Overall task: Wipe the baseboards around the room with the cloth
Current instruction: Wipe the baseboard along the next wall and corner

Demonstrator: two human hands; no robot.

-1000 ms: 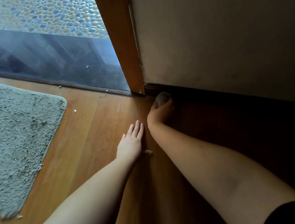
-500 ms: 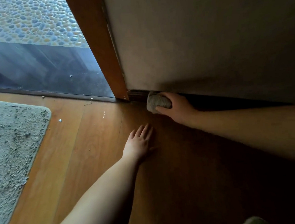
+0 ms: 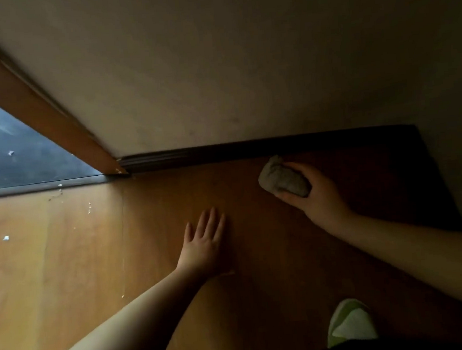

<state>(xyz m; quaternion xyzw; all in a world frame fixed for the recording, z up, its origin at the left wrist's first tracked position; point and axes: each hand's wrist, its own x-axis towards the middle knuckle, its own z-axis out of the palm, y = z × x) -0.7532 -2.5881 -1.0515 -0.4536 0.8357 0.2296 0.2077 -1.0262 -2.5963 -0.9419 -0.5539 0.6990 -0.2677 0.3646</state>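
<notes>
A dark baseboard (image 3: 222, 151) runs along the foot of the beige wall (image 3: 243, 63), from the wooden door frame (image 3: 54, 117) on the left to the corner on the right. My right hand (image 3: 317, 195) grips a bunched grey cloth (image 3: 281, 179), whose top tip lies at the baseboard's lower edge; whether it touches is unclear. My left hand (image 3: 206, 241) rests flat on the wooden floor (image 3: 66, 270), fingers straight and spread, to the left of and nearer than the cloth.
The dark threshold (image 3: 15, 153) lies beyond the door frame at the left. Small white crumbs (image 3: 6, 238) dot the floor near it. A second wall (image 3: 453, 102) closes the corner at the right. A green-and-white shoe (image 3: 350, 323) stands at the bottom right.
My right hand has slid the cloth to the right along the baseboard, away from the door frame. The view has swung right; the grey mat is almost out of sight. My left hand stays planted.
</notes>
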